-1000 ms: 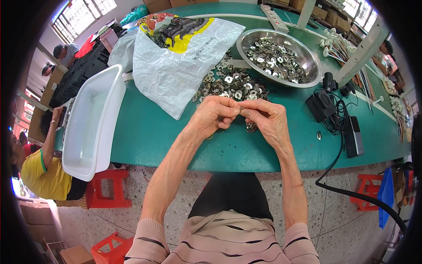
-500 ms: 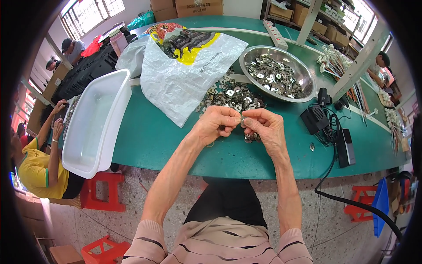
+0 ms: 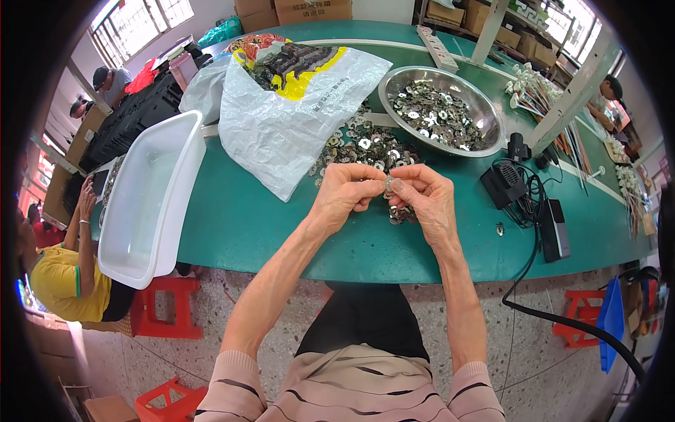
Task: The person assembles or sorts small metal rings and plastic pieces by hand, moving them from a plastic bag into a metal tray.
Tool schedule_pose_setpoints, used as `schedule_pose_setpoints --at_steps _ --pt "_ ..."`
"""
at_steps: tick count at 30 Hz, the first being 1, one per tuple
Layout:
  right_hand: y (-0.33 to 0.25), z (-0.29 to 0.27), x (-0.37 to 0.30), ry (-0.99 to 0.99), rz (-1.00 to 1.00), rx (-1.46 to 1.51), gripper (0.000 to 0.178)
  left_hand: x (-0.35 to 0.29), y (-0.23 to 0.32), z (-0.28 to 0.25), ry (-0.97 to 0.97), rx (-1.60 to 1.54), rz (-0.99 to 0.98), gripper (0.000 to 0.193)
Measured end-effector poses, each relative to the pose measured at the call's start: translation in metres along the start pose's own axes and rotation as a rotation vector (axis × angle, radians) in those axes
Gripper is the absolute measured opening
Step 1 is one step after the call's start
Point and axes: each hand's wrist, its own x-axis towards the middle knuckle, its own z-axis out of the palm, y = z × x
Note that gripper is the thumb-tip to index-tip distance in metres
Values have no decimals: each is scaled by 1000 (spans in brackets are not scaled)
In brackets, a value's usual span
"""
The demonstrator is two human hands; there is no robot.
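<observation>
My left hand [image 3: 344, 191] and my right hand [image 3: 425, 195] meet over the near side of the table. Between their fingertips they pinch a small round metal disc [image 3: 388, 184], partly covered by the fingers. Just beyond lies a loose heap of shiny metal discs with cut-outs [image 3: 369, 144]. A few more discs [image 3: 401, 214] lie below the right fingers. Behind the heap, to the right, stands a steel bowl [image 3: 494, 141] holding many such discs.
A white plastic tub [image 3: 151, 204] stands left, beside a white woven sack [image 3: 264, 141] on the green table [image 3: 267, 239]. Black adapters [image 3: 503, 186] with cables and a grey box [image 3: 553, 233] lie right. A post [image 3: 573, 105] rises at right. A co-worker in yellow [image 3: 60, 278] sits left.
Both hands stay together at nearly the same place, with the fingers shifted slightly around the disc. The view has tilted a little. At left, the co-worker's hands have moved.
</observation>
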Motion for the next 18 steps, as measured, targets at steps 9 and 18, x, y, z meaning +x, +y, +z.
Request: schedule_pose_setpoints --at_steps 9,18 --pt "0 1 1 30 -9 -10 16 0 -1 2 8 -28 23 10" --pt "-3 3 -2 41 -16 -48 14 0 -4 3 32 -16 36 11"
